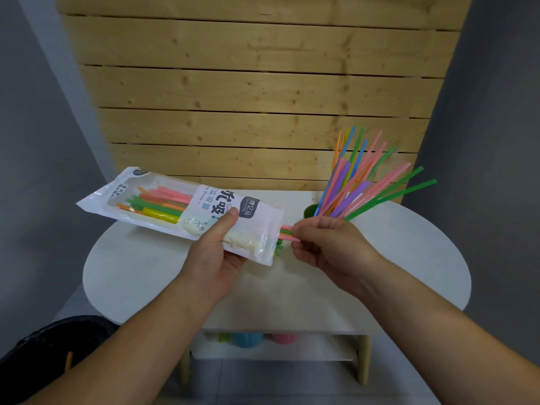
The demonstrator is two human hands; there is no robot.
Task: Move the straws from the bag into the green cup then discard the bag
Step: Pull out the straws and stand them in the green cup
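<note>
My left hand (pixel 217 258) grips a white plastic straw bag (pixel 163 204) from below, thumb on top, and holds it level above the table. Several coloured straws (pixel 159 204) show through its clear window. More straw ends stick out of the bag's open right end, where my right hand (pixel 330 244) pinches a few pink straws (pixel 287 232). The green cup (pixel 310 210) stands at the table's back right, partly hidden by my right hand, and holds several fanned-out straws (pixel 362 182).
The round white table (pixel 140 273) stands against a wooden slat wall (pixel 248 97). A black-lined bin (pixel 49 352) sits on the floor at lower left. Blue and pink cups (pixel 264 339) stand on the shelf under the table.
</note>
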